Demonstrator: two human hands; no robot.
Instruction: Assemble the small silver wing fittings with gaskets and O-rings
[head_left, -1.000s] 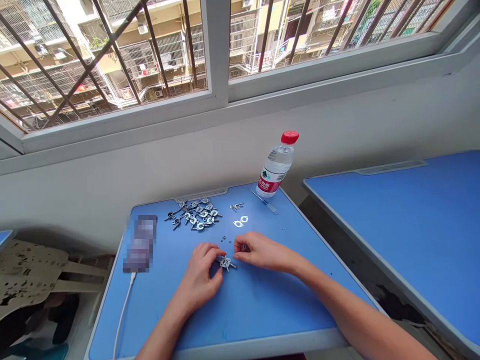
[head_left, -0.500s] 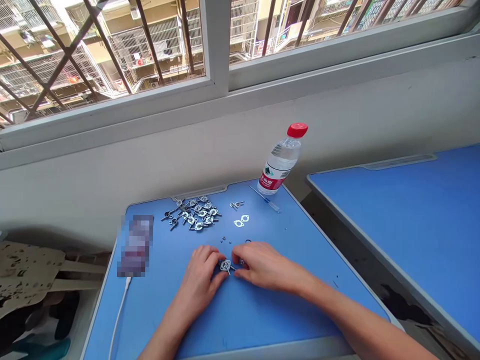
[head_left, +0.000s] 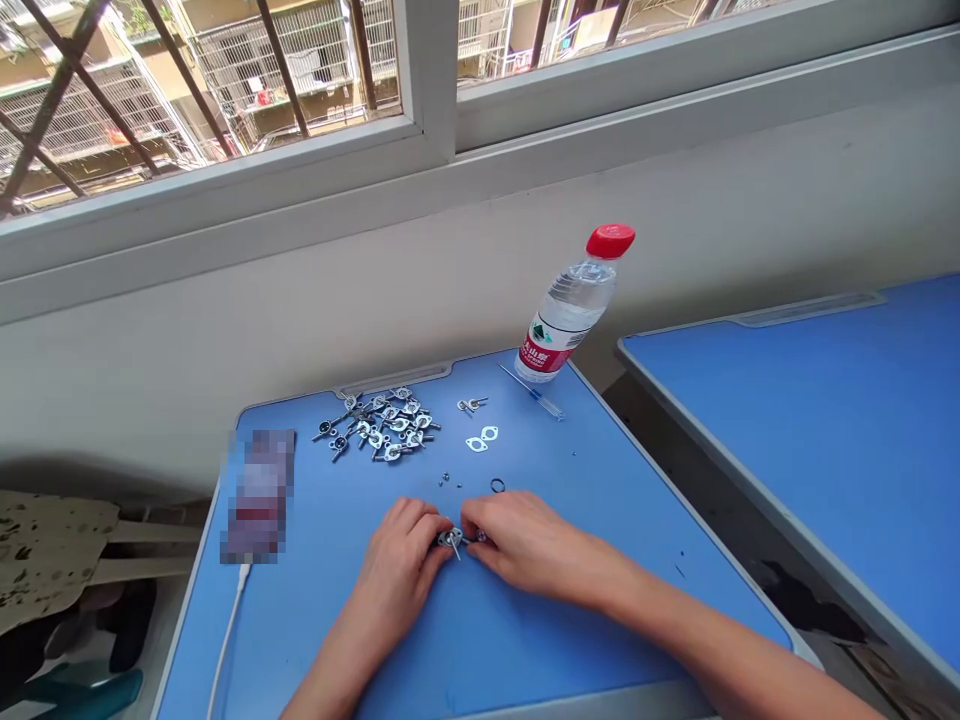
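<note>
Just above the blue tabletop [head_left: 450, 640], a small metal fitting [head_left: 451, 538] with an oval flange and a thin pin sits between my hands. My left hand [head_left: 397, 565] pinches its left side between thumb and fingers. At the other end, my right hand [head_left: 521, 545] is closed on the fitting's right side, its fingertips partly hiding a small round piece. Beyond the right hand lies a black ring [head_left: 497, 485]. Several tiny screws [head_left: 445, 478] rest past the fitting, with two flat oval plates [head_left: 478, 444] farther back.
A pile of similar metal fittings [head_left: 386, 425] covers the back left. Two small metal pieces [head_left: 471, 405], a blue-handled screwdriver [head_left: 536, 392] and a water bottle [head_left: 566, 310] stand or lie at the back. A blurred-out item [head_left: 259, 495] with a white cable [head_left: 229, 630] lies left.
The view has shifted slightly. My right fingers have drawn in closer around the fitting's right end, and the fitting has turned a little. The black ring shows more fully.
</note>
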